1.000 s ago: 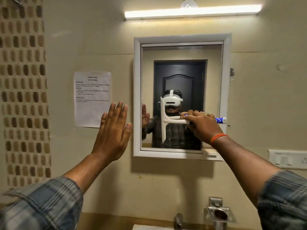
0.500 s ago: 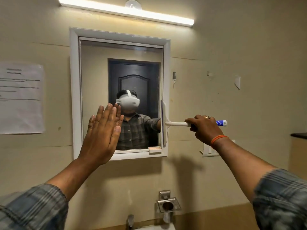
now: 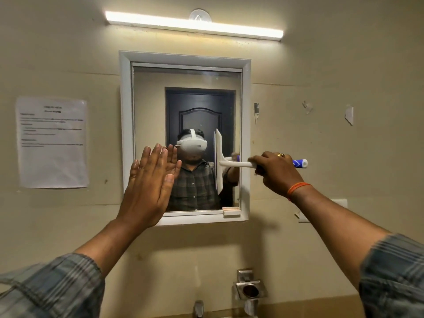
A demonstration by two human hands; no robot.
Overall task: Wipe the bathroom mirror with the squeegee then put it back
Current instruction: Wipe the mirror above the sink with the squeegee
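Squeegee (image 3: 218, 162) blade now sits upright on the glass in the right part of the bathroom mirror (image 3: 187, 138), inboard of the right frame edge. Half a second ago it was at that frame edge, and a second ago near mid-glass, so you ran one stroke out to the right and have come back in to start another pass. Your right hand (image 3: 274, 173) is wrapped fully closed around the white handle, blue end cap sticking out past the knuckles. Your left hand (image 3: 150, 182) stays flat, fingers spread wide, holding nothing, over the mirror's lower left; can't tell if it touches the glass. Wiping looks mid-way: the top band and left half probably still need strokes. Put-back not begun, and where the squeegee belongs isn't visible. Soap holder (image 3: 250, 290) sits below.
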